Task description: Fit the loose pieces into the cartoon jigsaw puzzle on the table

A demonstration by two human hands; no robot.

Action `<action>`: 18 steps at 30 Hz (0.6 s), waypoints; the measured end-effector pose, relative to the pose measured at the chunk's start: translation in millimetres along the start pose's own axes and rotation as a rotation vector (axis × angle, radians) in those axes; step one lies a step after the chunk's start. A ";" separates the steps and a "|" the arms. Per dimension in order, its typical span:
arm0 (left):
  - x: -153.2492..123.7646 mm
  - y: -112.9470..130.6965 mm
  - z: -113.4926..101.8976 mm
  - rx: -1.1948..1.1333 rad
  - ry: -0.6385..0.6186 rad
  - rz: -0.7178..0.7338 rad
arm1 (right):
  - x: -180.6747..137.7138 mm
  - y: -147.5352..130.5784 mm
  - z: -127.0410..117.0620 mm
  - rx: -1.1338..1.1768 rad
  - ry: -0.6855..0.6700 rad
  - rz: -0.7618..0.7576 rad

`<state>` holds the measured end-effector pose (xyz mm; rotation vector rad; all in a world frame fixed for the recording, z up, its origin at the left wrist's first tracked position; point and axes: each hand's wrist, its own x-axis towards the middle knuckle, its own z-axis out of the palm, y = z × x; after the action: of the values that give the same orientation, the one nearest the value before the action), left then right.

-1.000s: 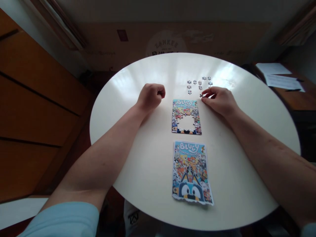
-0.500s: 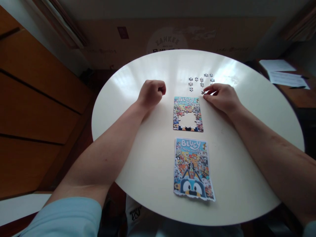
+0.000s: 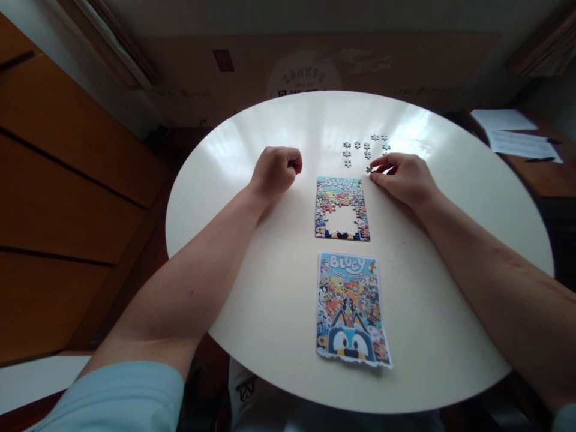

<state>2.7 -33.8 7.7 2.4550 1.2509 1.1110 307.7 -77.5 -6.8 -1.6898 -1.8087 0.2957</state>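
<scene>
My right hand (image 3: 407, 179) pinches a small puzzle piece (image 3: 369, 169) between thumb and fingertips, just beyond the top right corner of the jigsaw puzzle (image 3: 320, 207). That puzzle is partly assembled, with an open gap in its lower middle where the white table shows. Several loose puzzle pieces (image 3: 347, 154) lie behind it, some close to my right fingers. To the left of the puzzle, my left hand (image 3: 276, 170) rests on the table, curled into a fist with nothing visible in it. Nearer to me lies the printed reference picture (image 3: 351, 306), torn along its bottom edge.
Everything stands on a white oval table (image 3: 265, 288). Wooden cabinet doors (image 3: 54, 180) rise on the left. At the right, a brown side table (image 3: 540, 174) holds paper sheets (image 3: 524, 146) and a dark pen (image 3: 540, 159).
Both hands stay in nearly the same place, the right still pinching the piece. The whole view has shifted very slightly.
</scene>
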 end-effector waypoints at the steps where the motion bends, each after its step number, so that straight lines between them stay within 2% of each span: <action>1: 0.0 0.2 -0.2 0.002 0.001 -0.002 | 0.2 0.3 0.2 0.002 0.002 -0.002; 18: 1.1 -4.5 -3.6 0.014 -0.035 0.003 | 0.1 -2.9 2.2 0.003 -0.011 0.010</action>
<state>-2.2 -30.8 8.8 2.4759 1.2501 1.0591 304.0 -77.3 -6.9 -1.6984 -1.8075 0.3122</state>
